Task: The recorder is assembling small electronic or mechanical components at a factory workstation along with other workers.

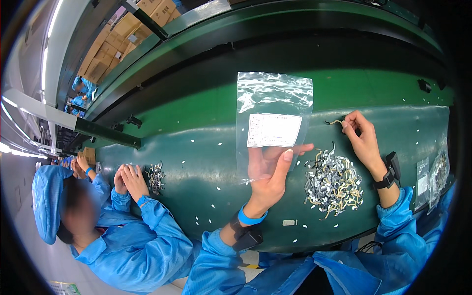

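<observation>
My left hand [269, 187] is closed on a clear zip bag [275, 101], with the thumb in front and the fingers behind the plastic. The bag stands upright, and a white printed label [274, 131] covers part of its face. In my right hand [363, 140] a short cable [335, 122] with a dark end is pinched between thumb and fingers. Between my hands, on the dark green mat [236, 216], lies a heap of short cables [334, 184] with white connectors, in grey, black and yellowish colours.
To the left, a co-worker in blue has both hands [132, 181] beside a smaller cable pile [156, 177]. Filled clear bags [438, 169] lie at the right edge. Small white pieces [219, 188] are scattered about. A long dark rail [196, 61] runs along the back.
</observation>
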Motion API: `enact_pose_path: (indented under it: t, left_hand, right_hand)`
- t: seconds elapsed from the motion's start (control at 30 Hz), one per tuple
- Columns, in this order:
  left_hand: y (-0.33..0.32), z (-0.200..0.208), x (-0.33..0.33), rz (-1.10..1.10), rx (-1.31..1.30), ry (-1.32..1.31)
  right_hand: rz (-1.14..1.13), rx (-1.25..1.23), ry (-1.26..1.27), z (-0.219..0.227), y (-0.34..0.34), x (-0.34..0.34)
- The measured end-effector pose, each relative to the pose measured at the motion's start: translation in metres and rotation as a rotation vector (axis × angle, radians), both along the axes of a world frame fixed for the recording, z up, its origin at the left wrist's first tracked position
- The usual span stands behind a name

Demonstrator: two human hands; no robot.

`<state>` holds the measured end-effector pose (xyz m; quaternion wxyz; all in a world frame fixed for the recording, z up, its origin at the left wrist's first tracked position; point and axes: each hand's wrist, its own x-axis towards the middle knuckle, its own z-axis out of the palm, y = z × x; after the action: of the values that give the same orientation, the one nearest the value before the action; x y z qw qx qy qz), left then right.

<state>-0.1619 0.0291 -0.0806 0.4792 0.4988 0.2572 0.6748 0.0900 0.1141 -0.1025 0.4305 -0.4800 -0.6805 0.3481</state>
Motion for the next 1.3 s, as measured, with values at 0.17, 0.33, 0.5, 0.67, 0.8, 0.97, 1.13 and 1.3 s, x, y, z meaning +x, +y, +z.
enact_pose_path:
  t: [0.17, 0.33, 0.5, 0.67, 0.8, 0.97, 1.13, 1.3]
  left_hand:
    - [-0.001, 0.004, 0.002, 0.015, -0.013, -0.008]
    - [-0.001, 0.005, 0.001, 0.022, -0.015, 0.018]
    - [-0.003, 0.011, 0.003, 0.041, -0.070, 0.014]
    - [-0.004, 0.021, 0.001, 0.101, -0.065, -0.059]
    - [-0.002, -0.012, -0.013, 0.417, -0.177, 0.153]
    - [-0.001, -0.008, -0.012, 0.442, -0.277, 0.161]
    - [0.007, 0.000, -0.009, 0.422, -0.215, 0.040]
    - [0.007, 0.001, -0.012, 0.429, -0.324, -0.013]
  right_hand:
    - [-0.002, -0.004, -0.006, 0.002, 0.000, -0.001]
    - [0.000, -0.008, -0.007, 0.002, 0.000, 0.000]
    - [-0.001, 0.004, -0.006, 0.001, 0.001, -0.001]
    - [-0.004, 0.006, -0.019, 0.000, 0.001, 0.001]
    - [0.003, 0.016, -0.008, 0.000, 0.001, -0.001]
    - [0.000, 0.000, 0.000, 0.000, 0.001, 0.001]
    - [0.003, 0.003, -0.008, 0.000, 0.001, 0.000]
    - [-0.001, -0.011, -0.004, -0.001, 0.001, 0.000]
